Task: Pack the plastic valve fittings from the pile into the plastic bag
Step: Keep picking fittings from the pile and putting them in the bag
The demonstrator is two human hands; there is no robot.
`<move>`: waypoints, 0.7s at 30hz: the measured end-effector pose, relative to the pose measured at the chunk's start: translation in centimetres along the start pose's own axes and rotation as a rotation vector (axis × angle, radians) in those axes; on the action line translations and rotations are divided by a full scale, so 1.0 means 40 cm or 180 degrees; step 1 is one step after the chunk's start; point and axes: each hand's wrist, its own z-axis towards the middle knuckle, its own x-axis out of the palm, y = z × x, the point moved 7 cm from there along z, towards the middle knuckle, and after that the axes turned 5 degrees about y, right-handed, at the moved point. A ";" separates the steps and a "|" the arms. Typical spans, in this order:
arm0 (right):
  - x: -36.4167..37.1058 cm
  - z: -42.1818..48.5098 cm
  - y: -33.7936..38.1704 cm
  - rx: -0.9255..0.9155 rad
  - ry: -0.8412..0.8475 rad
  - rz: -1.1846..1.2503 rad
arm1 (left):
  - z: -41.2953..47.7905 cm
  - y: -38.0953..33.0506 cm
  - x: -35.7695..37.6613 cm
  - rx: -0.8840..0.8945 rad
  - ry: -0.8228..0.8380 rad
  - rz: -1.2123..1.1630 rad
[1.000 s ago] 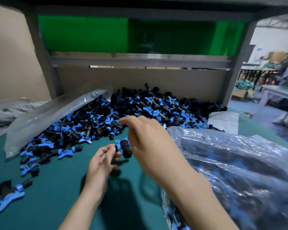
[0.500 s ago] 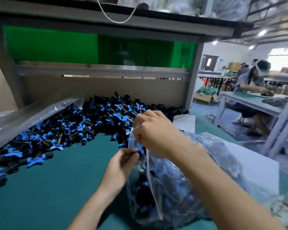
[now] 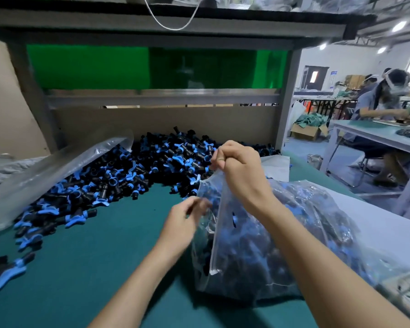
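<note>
Pinching plastic bag (image 3: 282, 233) rim in right hand (image 3: 239, 169), holding blurred left hand (image 3: 182, 221) at bag mouth, grasp indeterminable, beside valve fittings pile (image 3: 133, 171).

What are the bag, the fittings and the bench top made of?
The bag: thin clear plastic film, glossy; contents show through, wrinkles glint. The fittings: likely moulded rigid plastic, black bodies, blue handles, dull sheen. The bench top: teal covering, matte, no glare; rubber mat or felt, cannot tell.
</note>
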 end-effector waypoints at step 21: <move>-0.253 0.101 -0.095 0.0964 -0.2012 0.3309 | 0.070 -0.024 0.003 -0.1285 0.0552 -0.0273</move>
